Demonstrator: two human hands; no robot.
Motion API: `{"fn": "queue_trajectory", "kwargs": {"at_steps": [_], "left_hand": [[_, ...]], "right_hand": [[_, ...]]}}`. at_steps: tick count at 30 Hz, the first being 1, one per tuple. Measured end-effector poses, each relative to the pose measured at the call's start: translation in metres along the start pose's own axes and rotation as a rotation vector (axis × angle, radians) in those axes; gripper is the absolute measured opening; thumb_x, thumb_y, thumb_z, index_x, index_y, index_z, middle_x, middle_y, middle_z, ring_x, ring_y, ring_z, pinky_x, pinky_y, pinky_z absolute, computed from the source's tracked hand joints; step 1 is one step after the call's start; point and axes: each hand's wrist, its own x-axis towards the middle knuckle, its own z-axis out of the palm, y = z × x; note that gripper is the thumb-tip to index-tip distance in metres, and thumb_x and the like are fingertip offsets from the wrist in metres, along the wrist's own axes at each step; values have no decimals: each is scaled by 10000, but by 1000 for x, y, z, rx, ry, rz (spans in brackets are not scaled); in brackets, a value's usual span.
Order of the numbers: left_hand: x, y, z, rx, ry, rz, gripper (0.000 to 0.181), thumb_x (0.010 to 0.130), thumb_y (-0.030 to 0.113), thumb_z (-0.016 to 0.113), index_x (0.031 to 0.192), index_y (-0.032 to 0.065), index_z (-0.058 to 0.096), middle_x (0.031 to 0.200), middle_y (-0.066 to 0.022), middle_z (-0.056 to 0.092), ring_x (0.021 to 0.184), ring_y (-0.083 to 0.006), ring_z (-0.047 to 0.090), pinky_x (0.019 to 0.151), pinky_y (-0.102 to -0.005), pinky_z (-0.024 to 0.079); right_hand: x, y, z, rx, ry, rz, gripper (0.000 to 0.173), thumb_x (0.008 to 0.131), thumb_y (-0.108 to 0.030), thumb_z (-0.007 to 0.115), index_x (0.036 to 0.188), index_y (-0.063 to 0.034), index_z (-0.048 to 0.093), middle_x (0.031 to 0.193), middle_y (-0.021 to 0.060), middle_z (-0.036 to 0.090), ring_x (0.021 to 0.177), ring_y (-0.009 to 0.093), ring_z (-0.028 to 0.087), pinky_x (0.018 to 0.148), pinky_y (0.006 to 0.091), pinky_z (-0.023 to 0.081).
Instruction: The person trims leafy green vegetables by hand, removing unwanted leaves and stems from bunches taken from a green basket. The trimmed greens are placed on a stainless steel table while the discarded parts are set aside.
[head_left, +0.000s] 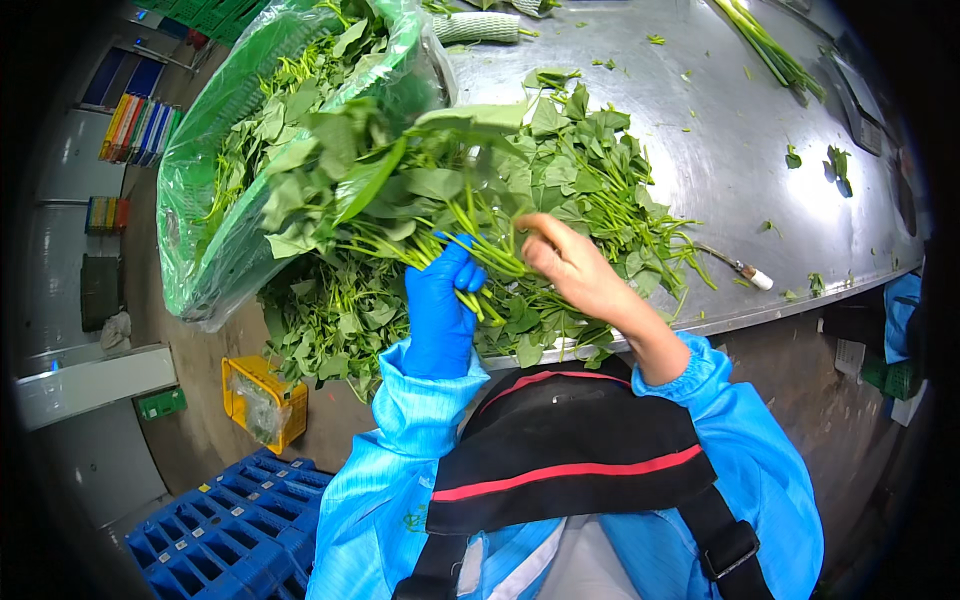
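My left hand (444, 300), in a blue glove, is closed around the stems of a bunch of leafy greens (375, 180). The leaves fan out up and to the left, partly blurred, and the stem ends poke out below the fist. Beside the bunch, on its right, is my bare right hand (574, 266), its fingers bent at the stems. Whether it pinches a stem cannot be made out. Beneath both hands a loose heap of the same greens (555, 172) lies on the metal table (720, 187), some hanging over the front edge.
A green crate (187, 277) lined with clear plastic holds more greens at the left. A knife (739, 268) with a pale handle end lies right of the heap. Spring onions (772, 49) and a scale (855, 105) are at far right. Blue pallets (232, 525) and a yellow basket (289, 412) stand below.
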Motion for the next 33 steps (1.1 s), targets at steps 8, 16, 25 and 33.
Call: {"fn": "queue_trajectory", "kwargs": {"at_steps": [8,16,25,33], "left_hand": [[-15,-24,-2,16,44,39,152,818,-23,609,891,80,525,665,0,497,471,-66,384,441,-230,312],[-3,13,-23,-50,-44,116,136,849,-17,577,930,77,522,672,4,504,484,-51,366,438,-213,295],[-17,-52,21,260,-122,-32,155,894,166,590,986,42,570,738,-7,556,539,-72,445,466,-217,356],[-18,-150,88,403,-41,-283,450,988,412,381,1198,41,527,1065,-52,582,937,-121,525,817,-263,440]], "right_hand": [[-14,28,21,-85,188,132,314,884,-247,513,738,31,510,686,216,532,607,367,488,593,399,421],[-60,29,-19,-619,-123,291,416,855,-381,549,861,29,619,725,154,639,680,283,623,631,394,472],[-30,24,7,230,74,99,422,947,-382,461,774,3,438,673,122,437,645,198,429,606,363,393],[-63,31,-101,-343,58,65,549,929,-506,402,838,30,476,860,219,515,852,398,506,775,453,405]]}}
